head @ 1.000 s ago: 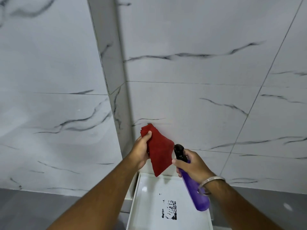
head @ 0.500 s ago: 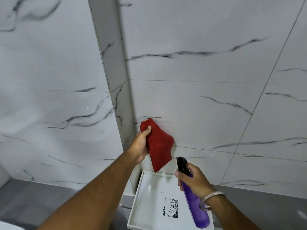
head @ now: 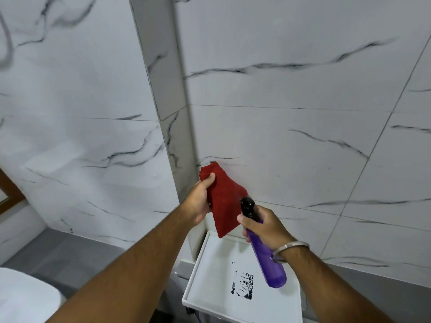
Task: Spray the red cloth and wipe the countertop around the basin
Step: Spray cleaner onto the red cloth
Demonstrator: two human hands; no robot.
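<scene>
Left hand (head: pixel 198 201) pinching folded red cloth (head: pixel 224 201) upright; right hand (head: pixel 265 226) wrapped around translucent purple spray bottle (head: pixel 268 259), black nozzle (head: pixel 248 206) touching cloth.

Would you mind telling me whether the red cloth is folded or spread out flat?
Folded: the red cloth hangs bunched in layers from the left hand, layered edges showing at its top corner.
</scene>
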